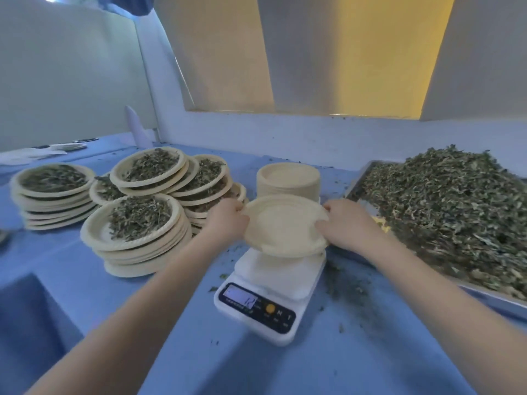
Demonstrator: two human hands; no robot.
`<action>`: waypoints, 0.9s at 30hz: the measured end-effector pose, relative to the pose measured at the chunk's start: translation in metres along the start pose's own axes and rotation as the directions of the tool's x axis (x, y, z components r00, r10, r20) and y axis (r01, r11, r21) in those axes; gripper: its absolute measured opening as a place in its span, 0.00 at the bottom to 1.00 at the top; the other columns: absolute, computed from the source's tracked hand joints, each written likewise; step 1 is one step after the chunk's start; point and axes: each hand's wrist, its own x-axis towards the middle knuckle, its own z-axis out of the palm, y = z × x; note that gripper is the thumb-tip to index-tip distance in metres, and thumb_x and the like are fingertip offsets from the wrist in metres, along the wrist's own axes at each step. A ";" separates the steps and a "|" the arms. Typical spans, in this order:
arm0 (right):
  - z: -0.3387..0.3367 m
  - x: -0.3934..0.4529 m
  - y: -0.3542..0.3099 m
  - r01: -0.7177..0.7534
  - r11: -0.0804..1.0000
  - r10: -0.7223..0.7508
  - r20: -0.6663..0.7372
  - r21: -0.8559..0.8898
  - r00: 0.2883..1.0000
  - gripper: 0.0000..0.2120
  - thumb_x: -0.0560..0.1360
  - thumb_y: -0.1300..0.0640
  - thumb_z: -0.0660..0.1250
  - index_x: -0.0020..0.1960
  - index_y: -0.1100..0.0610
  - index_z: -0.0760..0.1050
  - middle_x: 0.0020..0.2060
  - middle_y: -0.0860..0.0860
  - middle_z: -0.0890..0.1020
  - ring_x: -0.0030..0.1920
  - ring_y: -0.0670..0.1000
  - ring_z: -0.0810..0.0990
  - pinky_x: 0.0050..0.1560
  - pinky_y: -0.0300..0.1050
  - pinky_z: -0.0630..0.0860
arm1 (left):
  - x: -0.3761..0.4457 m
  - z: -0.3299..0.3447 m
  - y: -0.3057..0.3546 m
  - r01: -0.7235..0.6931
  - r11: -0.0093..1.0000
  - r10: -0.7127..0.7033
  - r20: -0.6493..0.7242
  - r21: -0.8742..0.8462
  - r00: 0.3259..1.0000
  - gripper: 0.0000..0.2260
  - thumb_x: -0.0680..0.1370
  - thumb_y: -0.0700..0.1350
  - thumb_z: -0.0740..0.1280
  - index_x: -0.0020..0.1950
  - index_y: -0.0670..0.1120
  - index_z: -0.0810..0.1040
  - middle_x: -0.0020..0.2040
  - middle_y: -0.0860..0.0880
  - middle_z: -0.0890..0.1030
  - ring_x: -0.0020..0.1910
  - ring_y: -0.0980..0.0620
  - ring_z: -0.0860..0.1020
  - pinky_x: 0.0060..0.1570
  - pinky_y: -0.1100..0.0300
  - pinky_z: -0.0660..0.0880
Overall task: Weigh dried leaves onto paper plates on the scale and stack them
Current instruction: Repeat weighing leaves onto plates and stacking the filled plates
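Holding an empty paper plate [285, 225] by opposite rims, the left hand [228, 220] and right hand [346, 223] each closed a pinching grip to keep it level over the white scale [268, 292], probably before loading crumbly dried leaves [456, 206] heaped just right.

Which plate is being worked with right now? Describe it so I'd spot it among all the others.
Find the white scale at the middle of the blue table. The plate sits just above its platform, gripped at its rim by the left hand and right hand. Unlike the leaf-filled stacks to its left, it is empty and single.
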 end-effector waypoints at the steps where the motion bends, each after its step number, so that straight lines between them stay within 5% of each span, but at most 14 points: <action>1: 0.006 -0.008 0.000 -0.011 1.000 0.011 0.022 -0.021 1.000 0.12 0.73 0.56 0.62 0.45 0.65 0.76 0.43 0.62 0.79 0.47 0.62 0.78 0.43 0.52 0.75 | -0.009 0.005 -0.008 0.020 1.000 -0.020 0.025 -0.003 0.999 0.06 0.73 0.34 0.59 0.43 0.40 0.75 0.39 0.39 0.74 0.38 0.46 0.70 0.39 0.57 0.64; 6: 0.027 -0.020 -0.005 -0.063 0.986 0.080 0.106 -0.156 0.991 0.11 0.75 0.53 0.60 0.38 0.57 0.65 0.42 0.54 0.68 0.56 0.60 0.69 0.50 0.52 0.68 | -0.024 0.018 -0.028 0.051 0.999 -0.052 -0.037 -0.005 0.998 0.10 0.71 0.33 0.57 0.42 0.42 0.77 0.37 0.43 0.72 0.38 0.48 0.69 0.38 0.57 0.62; 8: 0.034 -0.019 -0.006 -0.086 0.982 0.105 0.106 -0.170 0.989 0.09 0.76 0.53 0.59 0.46 0.59 0.68 0.52 0.57 0.69 0.60 0.61 0.67 0.53 0.52 0.68 | -0.021 0.021 -0.034 0.082 0.996 -0.083 -0.044 -0.031 0.996 0.12 0.72 0.34 0.57 0.46 0.43 0.78 0.40 0.42 0.76 0.41 0.47 0.71 0.39 0.57 0.65; 11: 0.040 -0.015 -0.005 -0.092 0.986 0.103 0.073 -0.139 0.992 0.16 0.78 0.52 0.57 0.62 0.59 0.67 0.61 0.58 0.69 0.62 0.60 0.68 0.57 0.53 0.70 | -0.018 0.026 -0.040 0.157 0.981 -0.162 -0.043 -0.113 0.986 0.18 0.76 0.40 0.61 0.65 0.48 0.74 0.55 0.47 0.78 0.56 0.47 0.75 0.53 0.57 0.71; 13: 0.044 -0.011 -0.003 -0.093 0.994 0.095 0.031 -0.060 0.995 0.19 0.79 0.51 0.55 0.67 0.59 0.65 0.64 0.59 0.69 0.64 0.60 0.68 0.60 0.54 0.70 | -0.016 0.029 -0.044 0.165 0.962 -0.177 -0.041 -0.216 0.983 0.20 0.76 0.45 0.63 0.69 0.49 0.70 0.58 0.50 0.77 0.60 0.49 0.73 0.60 0.56 0.70; 15: 0.047 -0.008 0.000 -0.086 0.996 0.086 0.003 0.028 0.996 0.22 0.79 0.51 0.55 0.70 0.58 0.63 0.66 0.58 0.69 0.66 0.59 0.68 0.62 0.54 0.70 | -0.017 0.029 -0.047 0.145 0.925 -0.169 -0.038 -0.352 0.985 0.17 0.76 0.49 0.65 0.65 0.53 0.74 0.55 0.54 0.77 0.60 0.50 0.73 0.63 0.52 0.69; 17: 0.050 -0.006 0.003 -0.086 0.989 0.089 -0.022 0.124 0.996 0.24 0.79 0.49 0.56 0.72 0.56 0.62 0.65 0.57 0.71 0.64 0.57 0.70 0.61 0.55 0.71 | -0.020 0.030 -0.051 0.115 0.884 -0.152 -0.045 -0.452 0.987 0.06 0.76 0.50 0.65 0.45 0.61 0.81 0.43 0.58 0.79 0.53 0.50 0.75 0.61 0.47 0.70; 19: 0.053 -0.006 0.005 -0.088 0.974 0.102 -0.055 0.208 0.993 0.24 0.79 0.46 0.56 0.72 0.54 0.63 0.63 0.55 0.73 0.62 0.56 0.72 0.60 0.54 0.71 | -0.023 0.033 -0.057 0.106 0.827 -0.170 -0.066 -0.552 0.983 0.10 0.74 0.52 0.65 0.35 0.61 0.81 0.40 0.57 0.82 0.52 0.47 0.78 0.61 0.44 0.71; 24: 0.054 -0.009 0.006 -0.074 0.959 0.100 -0.083 0.274 0.992 0.27 0.77 0.39 0.57 0.70 0.52 0.66 0.65 0.53 0.72 0.64 0.54 0.71 0.64 0.55 0.69 | -0.024 0.033 -0.070 0.105 0.771 -0.252 -0.151 -0.628 0.956 0.11 0.74 0.53 0.65 0.52 0.51 0.82 0.53 0.50 0.82 0.56 0.46 0.78 0.62 0.44 0.72; 27: 0.054 -0.010 0.006 -0.075 0.960 0.096 -0.063 0.268 0.993 0.28 0.76 0.36 0.57 0.70 0.51 0.66 0.67 0.52 0.71 0.67 0.53 0.69 0.65 0.55 0.67 | -0.024 0.031 -0.079 0.165 0.747 -0.289 -0.091 -0.644 0.953 0.08 0.75 0.52 0.67 0.48 0.50 0.81 0.50 0.50 0.83 0.50 0.47 0.81 0.58 0.46 0.75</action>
